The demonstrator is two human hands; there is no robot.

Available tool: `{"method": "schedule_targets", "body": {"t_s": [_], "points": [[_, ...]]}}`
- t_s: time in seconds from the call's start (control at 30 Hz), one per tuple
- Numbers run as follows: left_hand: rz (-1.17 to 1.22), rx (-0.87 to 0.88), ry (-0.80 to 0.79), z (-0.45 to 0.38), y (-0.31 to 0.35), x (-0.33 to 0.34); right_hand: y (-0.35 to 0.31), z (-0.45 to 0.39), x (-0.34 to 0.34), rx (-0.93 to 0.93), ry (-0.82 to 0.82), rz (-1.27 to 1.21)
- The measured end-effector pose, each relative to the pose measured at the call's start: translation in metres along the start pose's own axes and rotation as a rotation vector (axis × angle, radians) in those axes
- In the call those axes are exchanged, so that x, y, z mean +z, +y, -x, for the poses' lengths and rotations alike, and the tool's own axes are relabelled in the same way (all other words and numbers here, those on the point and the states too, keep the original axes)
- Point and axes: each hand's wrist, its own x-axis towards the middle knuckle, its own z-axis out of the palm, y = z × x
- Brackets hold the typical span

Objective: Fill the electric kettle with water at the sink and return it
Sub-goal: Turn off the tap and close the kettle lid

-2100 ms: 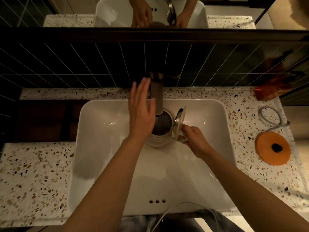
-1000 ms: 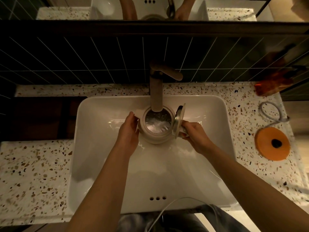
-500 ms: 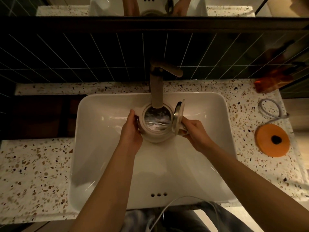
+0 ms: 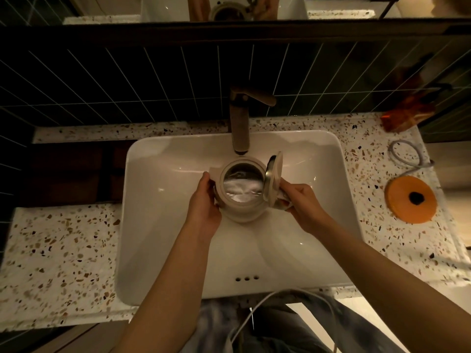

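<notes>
Kettle (image 4: 240, 197) sits between both hands, over the sink (image 4: 163, 240), lid up to let water in. Left hand (image 4: 204, 207) fingers curl round its side; right hand (image 4: 300, 205) fingers squeeze the handle, w/ both keeping it steady.

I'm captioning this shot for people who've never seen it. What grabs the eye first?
The pale kettle, lid flipped open, held by the left hand and right hand over the white sink, just below the faucet, with water glinting inside. Next, the orange kettle base on the speckled counter, far right.
</notes>
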Motion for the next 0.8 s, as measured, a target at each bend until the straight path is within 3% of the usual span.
{"method": "schedule_targets", "body": {"t_s": [0.5, 0.8], "points": [[-0.213, 0.099, -0.135, 0.055, 0.000, 0.009, 0.001, 0.081, -0.036, -0.126, 0.045, -0.220], [-0.280, 0.117, -0.161, 0.095, -0.035, 0.050, 0.007, 0.109, -0.086, -0.069, 0.072, -0.291]]}}
